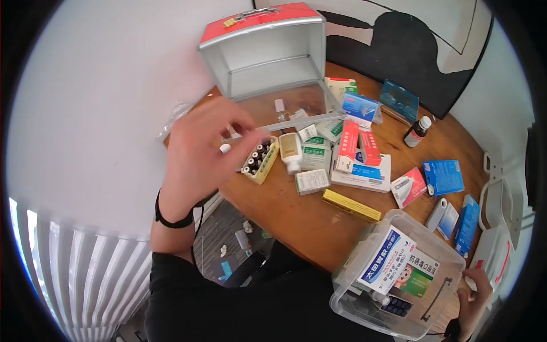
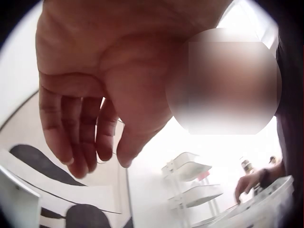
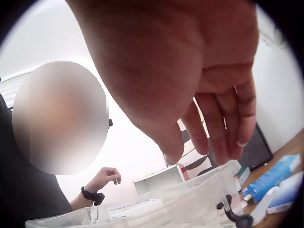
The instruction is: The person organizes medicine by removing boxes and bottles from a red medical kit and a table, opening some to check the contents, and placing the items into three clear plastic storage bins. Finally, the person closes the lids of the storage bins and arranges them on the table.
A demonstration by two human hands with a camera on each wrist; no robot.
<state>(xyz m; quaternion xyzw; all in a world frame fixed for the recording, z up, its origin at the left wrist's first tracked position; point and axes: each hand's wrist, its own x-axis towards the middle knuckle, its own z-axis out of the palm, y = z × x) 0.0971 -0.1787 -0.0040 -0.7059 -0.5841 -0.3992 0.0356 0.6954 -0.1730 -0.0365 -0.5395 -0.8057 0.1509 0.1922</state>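
Note:
In the head view the left hand is raised over the table's left part, fingers loosely bent with nothing between them, above a small carton of dark vials. A white bottle lies just right of that carton. At the lower right the right hand hangs beside the clear plastic bin, its fingers loosely bent and holding nothing; whether it touches the bin cannot be told. Inside the bin are a white and blue box, a green and white box and a dark blister pack.
An open red-topped case stands at the back of the wooden table. Several medicine boxes are spread across the middle and right, among them a yellow box. A brown bottle stands at the back right. A white rack shows beyond.

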